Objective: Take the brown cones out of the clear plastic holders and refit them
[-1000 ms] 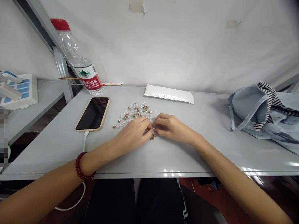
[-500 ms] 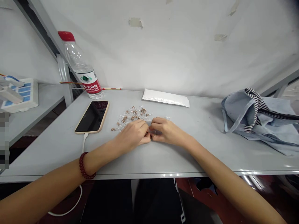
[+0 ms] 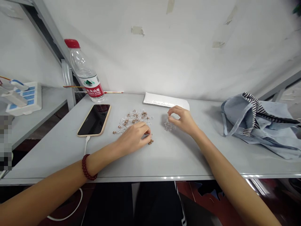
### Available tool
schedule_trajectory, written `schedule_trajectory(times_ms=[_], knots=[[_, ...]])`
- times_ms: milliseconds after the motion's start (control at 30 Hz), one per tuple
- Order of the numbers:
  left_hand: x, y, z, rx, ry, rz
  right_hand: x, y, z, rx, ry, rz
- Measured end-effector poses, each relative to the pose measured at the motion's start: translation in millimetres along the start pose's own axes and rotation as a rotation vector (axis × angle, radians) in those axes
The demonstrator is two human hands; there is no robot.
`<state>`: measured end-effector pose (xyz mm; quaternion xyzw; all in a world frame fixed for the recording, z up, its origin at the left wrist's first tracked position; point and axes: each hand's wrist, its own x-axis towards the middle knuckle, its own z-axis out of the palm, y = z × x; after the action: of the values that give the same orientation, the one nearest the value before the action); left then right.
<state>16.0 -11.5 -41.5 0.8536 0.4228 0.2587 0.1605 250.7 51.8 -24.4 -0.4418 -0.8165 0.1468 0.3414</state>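
Observation:
My left hand [image 3: 135,138] rests low over the table, thumb and fingers curled into a pinch. A small brown bit, apparently a cork, shows at its fingertips. Just below them lie a few loose brown corks [image 3: 150,142]. Beside and behind this hand spreads a heap of tiny clear glass bottles with cork stoppers [image 3: 135,118]. My right hand [image 3: 182,119] is raised over a smaller cluster of tiny clear bottles [image 3: 169,126], which show no corks. Its thumb and forefinger bend together in a ring; anything between their tips is too small to make out.
A phone [image 3: 94,121] on a white cable lies left, with a water bottle [image 3: 90,83] behind it. At the back lies a white padded packet [image 3: 164,101]. A light-blue cloth bag [image 3: 256,125] sits right. The table's front edge [image 3: 150,179] is near me.
My hands have parted. The right one has moved right and away from me, to above the small clear cluster; the left has barely moved. Loose corks now show beneath its fingertips.

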Motion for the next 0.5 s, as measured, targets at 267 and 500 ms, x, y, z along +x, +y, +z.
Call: schedule_trajectory(times_ms=[267,500], knots=[[-1.3,2.2,-3.4,0.003,-0.091,0.081,-0.4,8.8,5.3,0.004,-0.140,0.075],[-5.0,7.8,2.5,-0.017,-0.162,0.237,5.1,0.7,16.6,-0.095,-0.126,0.011]])
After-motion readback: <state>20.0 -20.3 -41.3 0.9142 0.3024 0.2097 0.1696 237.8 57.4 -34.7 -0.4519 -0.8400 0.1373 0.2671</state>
